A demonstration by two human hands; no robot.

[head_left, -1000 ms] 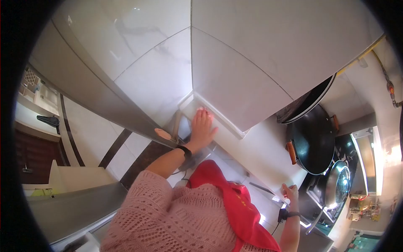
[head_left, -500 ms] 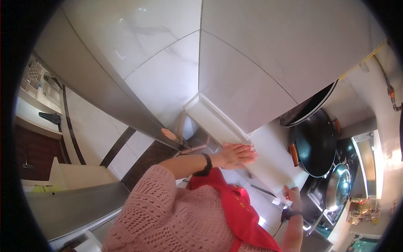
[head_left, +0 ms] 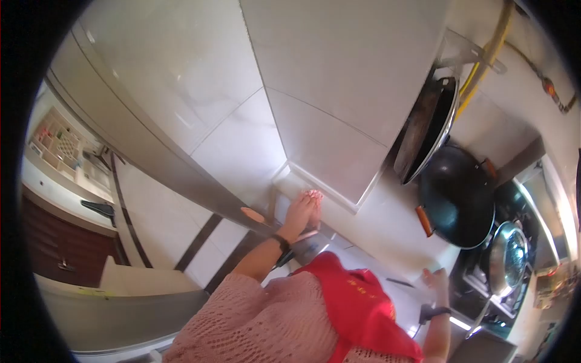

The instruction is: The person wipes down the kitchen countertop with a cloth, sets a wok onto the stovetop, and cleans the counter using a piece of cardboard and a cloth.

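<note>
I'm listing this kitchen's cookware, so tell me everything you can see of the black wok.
The black wok is round, with a smooth, slightly glossy, metal-looking bowl and a rim that looks paler in part. Two orange-brown handles, apparently wooden, sit on opposite sides. It is uncovered, with no food visible inside. It sits beside the shiny pan; what supports its base is hidden. Neither the left hand nor the right hand touches it.
</note>
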